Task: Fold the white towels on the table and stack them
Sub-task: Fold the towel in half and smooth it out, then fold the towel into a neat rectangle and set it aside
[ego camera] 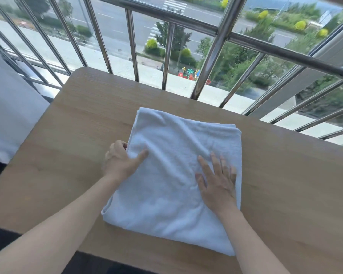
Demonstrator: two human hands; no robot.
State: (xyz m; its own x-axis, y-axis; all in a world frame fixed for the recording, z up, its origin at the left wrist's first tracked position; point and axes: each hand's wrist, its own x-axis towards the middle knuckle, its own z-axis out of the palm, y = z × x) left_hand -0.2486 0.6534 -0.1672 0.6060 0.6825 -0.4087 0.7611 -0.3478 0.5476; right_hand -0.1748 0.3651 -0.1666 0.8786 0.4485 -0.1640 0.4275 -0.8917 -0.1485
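Observation:
A white towel, folded into a rough rectangle, lies in the middle of the wooden table. My left hand grips its left edge, with the thumb on top of the cloth and the fingers curled under the edge. On the towel's right side my right hand lies flat, fingers straight and spread, pressing the cloth down. Several layers show at the towel's far right corner.
A metal railing with upright bars runs just behind the table's far edge, with glass and a street beyond. More white cloth hangs at the left, beside the table. A dark area lies along the table's near edge.

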